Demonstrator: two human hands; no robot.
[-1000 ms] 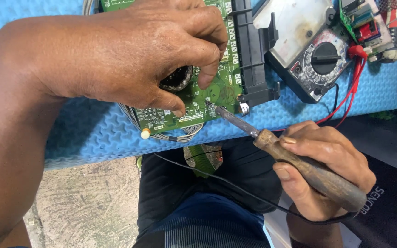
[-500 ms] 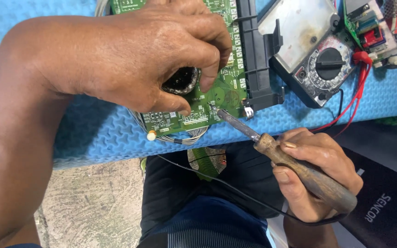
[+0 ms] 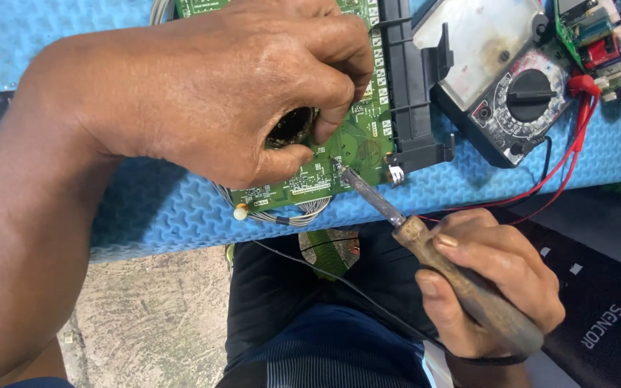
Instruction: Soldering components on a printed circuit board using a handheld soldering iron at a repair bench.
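Note:
A green circuit board [image 3: 350,147] lies on a blue foam mat [image 3: 145,208]. My left hand [image 3: 231,86] covers most of the board and is closed around a dark round part [image 3: 290,128] on it. My right hand [image 3: 490,284] grips the wooden handle of a soldering iron [image 3: 454,276] low at the right. The iron's metal tip [image 3: 344,173] touches the board's near edge, just right of my left thumb. A black cord [image 3: 325,276] trails from the iron across my lap.
A worn analogue multimeter [image 3: 501,79] with red leads [image 3: 576,136] lies at the upper right of the mat. A black plastic connector strip [image 3: 411,93] borders the board. Another small board [image 3: 594,36] sits at the top right corner. Bare ground [image 3: 145,316] shows below the mat.
The view has shifted slightly. The soldering iron tip has stayed on the board's near edge. My left hand keeps its hold on the dark round part.

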